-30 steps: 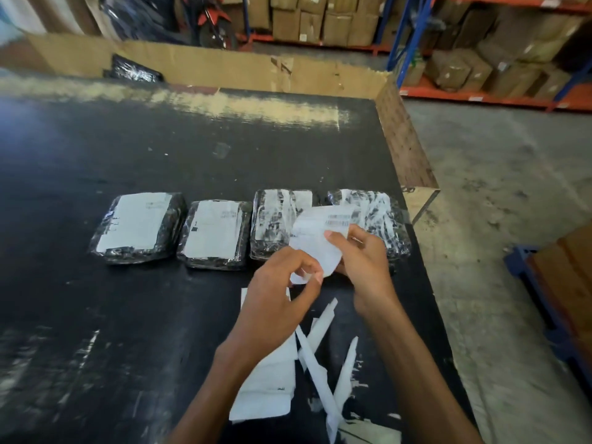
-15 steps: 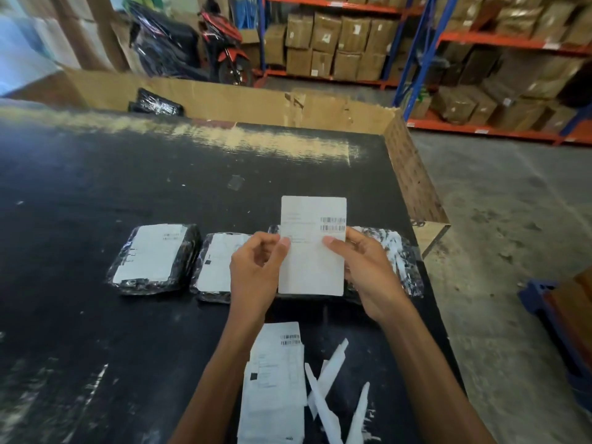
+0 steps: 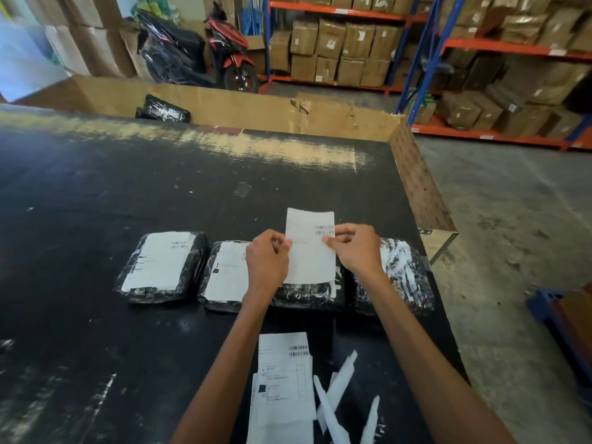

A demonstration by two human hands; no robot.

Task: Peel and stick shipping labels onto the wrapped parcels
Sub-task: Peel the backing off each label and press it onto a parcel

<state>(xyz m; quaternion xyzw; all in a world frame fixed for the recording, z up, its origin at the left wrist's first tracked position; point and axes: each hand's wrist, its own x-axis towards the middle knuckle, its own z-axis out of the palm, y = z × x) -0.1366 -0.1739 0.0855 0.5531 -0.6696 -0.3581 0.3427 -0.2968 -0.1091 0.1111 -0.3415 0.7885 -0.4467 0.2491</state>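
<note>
White label pinched at both edges, left hand, right hand, above parcels

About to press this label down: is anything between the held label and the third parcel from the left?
Nothing visible blocks it. The label is pinched at its side edges by the left hand and right hand, held above the third parcel. That parcel's top is mostly hidden behind the label and hands.

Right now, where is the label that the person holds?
Head view, right of centre: the label is pinched between the left hand and right hand, above the third parcel.
</note>
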